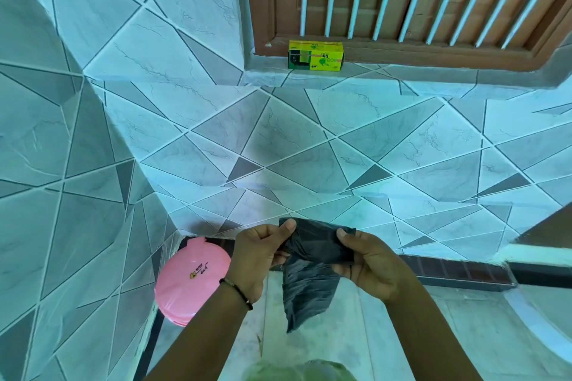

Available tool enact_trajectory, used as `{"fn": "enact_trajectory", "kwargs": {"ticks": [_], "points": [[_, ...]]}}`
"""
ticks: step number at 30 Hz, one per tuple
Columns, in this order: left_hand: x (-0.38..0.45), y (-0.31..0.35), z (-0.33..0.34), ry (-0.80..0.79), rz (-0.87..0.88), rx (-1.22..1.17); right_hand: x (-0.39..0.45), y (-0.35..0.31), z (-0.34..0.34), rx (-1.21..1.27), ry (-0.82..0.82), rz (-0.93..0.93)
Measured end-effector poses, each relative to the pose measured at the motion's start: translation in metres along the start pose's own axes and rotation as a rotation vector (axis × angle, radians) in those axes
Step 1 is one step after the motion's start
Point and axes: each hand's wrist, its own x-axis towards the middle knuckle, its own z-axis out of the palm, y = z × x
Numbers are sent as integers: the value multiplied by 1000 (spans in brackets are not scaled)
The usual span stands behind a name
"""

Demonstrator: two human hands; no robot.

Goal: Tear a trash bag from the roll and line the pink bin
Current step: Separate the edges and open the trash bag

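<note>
Both hands pinch the upper edge of a dark grey trash bag (312,260), held at chest height in front of the tiled wall (278,139). Left hand (257,252): thumb pressed on the bag's near face at the top left corner, fingers curled behind. Right hand (366,260): thumb on the top right corner, fingers closed under the fold. Between the two grips the film is bunched and creased; below them a loose tail hangs free and tapers to a point. No roll is visible attached to the bag, so the tearing step appears complete, and the step in hand is judged to be finding and opening the bag's mouth. Whether the pinched edge is the open end or the sealed end cannot be told from this view.

Pink bin (192,278): on the floor in the corner, below and to the left of the left wrist, well apart from the bag. Only its domed pink lid shows, apparently closed. Yellow-and-green bin-bag box (315,56): on the window ledge (433,68) above, untouched by either hand.

Next move, as a judgement: rub the two layers apart to open the mouth, shake the bag out, then lift the lid and lower the bag in, folding its edge over the rim.
</note>
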Motion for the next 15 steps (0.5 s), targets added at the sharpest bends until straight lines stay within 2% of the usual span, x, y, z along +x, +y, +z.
{"fn": "enact_trajectory", "kwargs": {"ticks": [3,5,9,13,15], "points": [[2,3,-2,-170,-70,-149,4,-3,0,-2,51,-19],[3,5,-3,-222,-87,-208,7,-4,-1,-61,106,-34],[9,9,-1,-120,-53,-159,10,-13,-5,-495,305,-111],[16,7,2,-66,-37,-153,14,-28,-9,-745,474,-299],[19,6,5,-64,-6,-116,11,-28,-1,-938,578,-473]]}}
